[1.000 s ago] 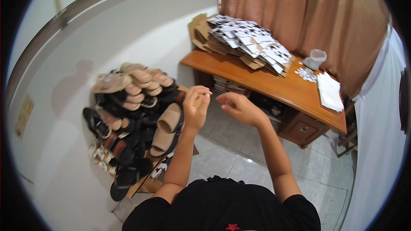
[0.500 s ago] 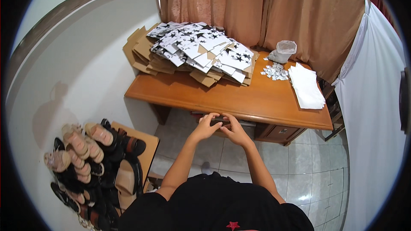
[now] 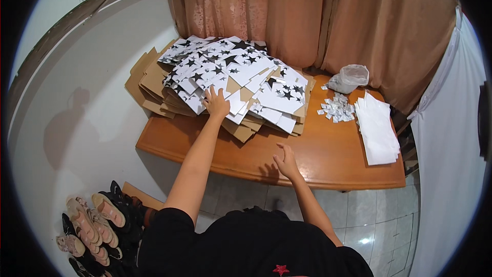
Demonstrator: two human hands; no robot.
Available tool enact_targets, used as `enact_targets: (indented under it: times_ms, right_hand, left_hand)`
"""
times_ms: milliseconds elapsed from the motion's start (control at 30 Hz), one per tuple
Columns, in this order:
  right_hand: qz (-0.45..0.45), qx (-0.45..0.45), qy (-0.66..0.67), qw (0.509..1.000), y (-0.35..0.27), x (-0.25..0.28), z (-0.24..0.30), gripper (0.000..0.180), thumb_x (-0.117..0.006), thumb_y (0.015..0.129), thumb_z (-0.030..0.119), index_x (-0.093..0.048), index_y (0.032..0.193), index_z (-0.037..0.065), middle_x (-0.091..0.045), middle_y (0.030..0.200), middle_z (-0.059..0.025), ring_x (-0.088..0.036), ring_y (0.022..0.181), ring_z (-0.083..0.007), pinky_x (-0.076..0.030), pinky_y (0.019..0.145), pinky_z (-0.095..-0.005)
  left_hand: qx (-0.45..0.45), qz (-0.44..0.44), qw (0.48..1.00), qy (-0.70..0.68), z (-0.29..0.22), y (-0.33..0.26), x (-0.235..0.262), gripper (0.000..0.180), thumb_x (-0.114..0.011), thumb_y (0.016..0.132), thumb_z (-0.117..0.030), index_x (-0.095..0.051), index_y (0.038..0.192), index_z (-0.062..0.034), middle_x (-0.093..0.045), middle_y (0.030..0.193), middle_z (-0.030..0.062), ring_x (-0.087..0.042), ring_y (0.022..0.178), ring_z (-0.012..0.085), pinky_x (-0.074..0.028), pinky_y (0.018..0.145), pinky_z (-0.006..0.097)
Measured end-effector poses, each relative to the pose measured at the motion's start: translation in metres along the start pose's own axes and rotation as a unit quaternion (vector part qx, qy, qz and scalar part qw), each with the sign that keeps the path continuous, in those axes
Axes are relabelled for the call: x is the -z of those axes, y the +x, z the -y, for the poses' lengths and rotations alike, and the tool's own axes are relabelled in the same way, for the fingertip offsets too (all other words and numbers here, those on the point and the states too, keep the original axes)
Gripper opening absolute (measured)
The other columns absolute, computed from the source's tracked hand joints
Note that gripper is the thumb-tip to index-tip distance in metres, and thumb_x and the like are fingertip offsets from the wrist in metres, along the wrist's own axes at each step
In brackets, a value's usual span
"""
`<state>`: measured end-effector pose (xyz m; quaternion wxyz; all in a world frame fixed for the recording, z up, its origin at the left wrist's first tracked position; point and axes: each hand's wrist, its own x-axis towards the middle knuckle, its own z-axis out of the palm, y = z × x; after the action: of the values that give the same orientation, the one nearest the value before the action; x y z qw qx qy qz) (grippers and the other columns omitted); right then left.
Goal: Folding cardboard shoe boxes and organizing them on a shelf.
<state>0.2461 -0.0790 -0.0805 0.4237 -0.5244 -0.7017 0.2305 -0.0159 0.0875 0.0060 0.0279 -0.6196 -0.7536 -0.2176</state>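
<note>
On the wooden desk [image 3: 195,146] lies a wide heap of folded cardboard boxes [image 3: 146,83], their white faces [image 3: 205,72] printed with black stars and their brown flaps showing. My left hand [image 3: 217,103], fingers spread, reaches to the front of the heap; whether the fingertips touch it I cannot tell. My right hand [image 3: 287,163] hovers over the desk's front part with its fingers curved and apart, holding nothing. A shadow of the right hand falls on the wood beside it.
At the desk's right are small silvery packets [image 3: 337,109], a translucent plastic bag [image 3: 354,77] and a stack of white sheets [image 3: 376,131]. Brown curtains [image 3: 297,15] hang behind. Many sandals [image 3: 97,220] crowd a stand at lower left, by the white wall [image 3: 113,102].
Both hands, earlier close together in front of the desk, have parted. The left has stretched forward to the box heap, the right over the desk. The view has come closer to the desk.
</note>
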Motion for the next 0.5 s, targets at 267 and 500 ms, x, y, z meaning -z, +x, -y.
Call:
enact_targets:
  times_ms: [267,500]
  right_hand:
    - [0.085,0.052,0.070,0.993,0.082,0.010,-0.038,0.040,-0.060,0.078,0.013,-0.050,0.114,0.002,-0.052,0.111,-0.0180,-0.049,0.106,-0.0326,-0.038,0.093,-0.0397]
    - [0.167,0.069,0.093,0.979,0.139,0.017,-0.066,0.039,-0.061,0.079,0.013,-0.050,0.116,0.003,-0.053,0.115,-0.0148,-0.051,0.106,-0.0277,-0.042,0.090,-0.0378]
  left_hand:
    - [-0.014,-0.055,0.988,0.143,0.027,0.048,-0.069,0.056,-0.066,0.077,-0.026,-0.045,0.127,-0.0107,-0.034,0.137,0.0186,-0.030,0.126,0.0410,-0.030,0.096,0.058]
    - [-0.112,-0.156,0.966,0.175,0.013,0.061,-0.026,0.009,-0.050,0.084,-0.015,-0.055,0.085,-0.0068,-0.063,0.078,0.0104,-0.064,0.072,0.0321,-0.052,0.055,0.041]
